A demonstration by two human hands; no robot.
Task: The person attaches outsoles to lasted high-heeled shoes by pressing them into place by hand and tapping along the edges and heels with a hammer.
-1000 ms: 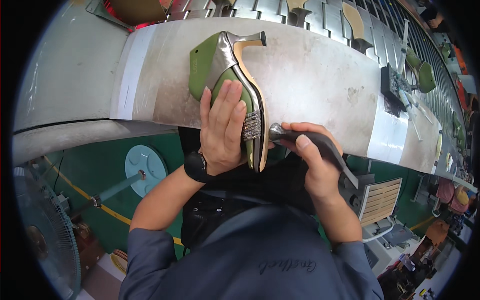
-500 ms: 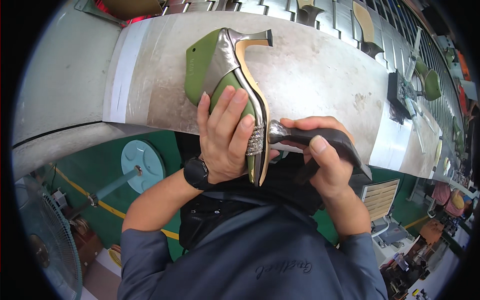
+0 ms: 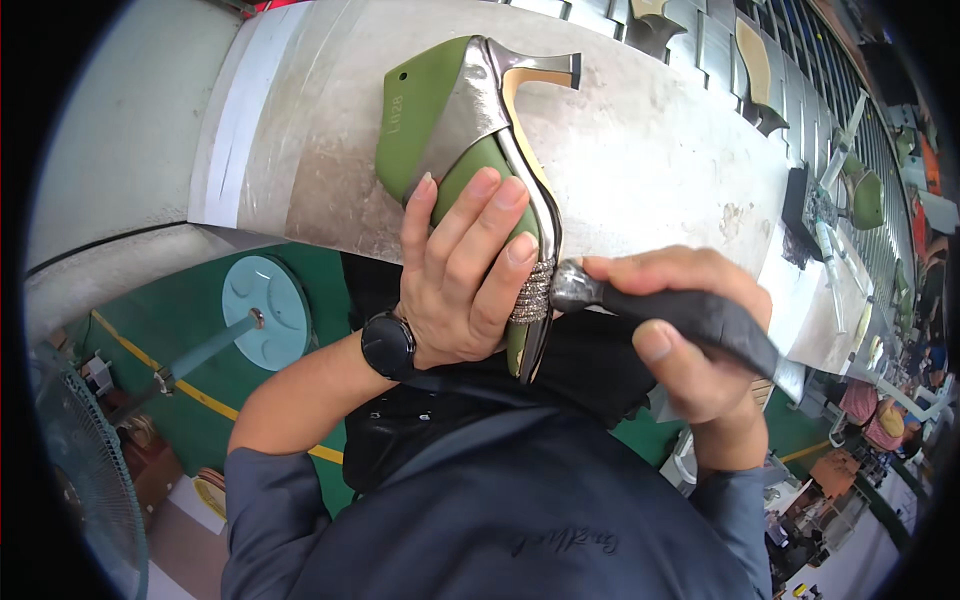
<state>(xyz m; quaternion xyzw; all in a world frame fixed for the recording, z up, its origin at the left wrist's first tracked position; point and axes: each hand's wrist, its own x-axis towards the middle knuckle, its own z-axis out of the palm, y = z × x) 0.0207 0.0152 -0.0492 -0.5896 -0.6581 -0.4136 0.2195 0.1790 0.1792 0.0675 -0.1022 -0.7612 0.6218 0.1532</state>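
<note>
A silvery heeled shoe (image 3: 466,128) sits on a green shoe last (image 3: 420,100), tilted on its side, with its heel up and its pointed toe toward me. My left hand (image 3: 462,275) is wrapped over the forefoot, fingers on the upper beside a glittery beaded band (image 3: 533,293). In my right hand (image 3: 705,375), a dark shoemaker's hammer (image 3: 690,322) is gripped by its head. Its rounded, shiny metal face is at the shoe's edge by the beaded band; whether it touches, I cannot tell. The hammer's handle is hidden behind my hand.
Beyond the pale worktable (image 3: 640,150) runs a slatted metal conveyor (image 3: 700,60) carrying several shoe parts. A dark box (image 3: 800,205) with syringe-like tubes stands at the table's right. At left are a round blue stand base (image 3: 266,310) and a fan (image 3: 85,480).
Both hands and the shoe appear slightly further right in the picture, with the heel higher. My right hand and the hammer have turned, hiding the hammer's lower part.
</note>
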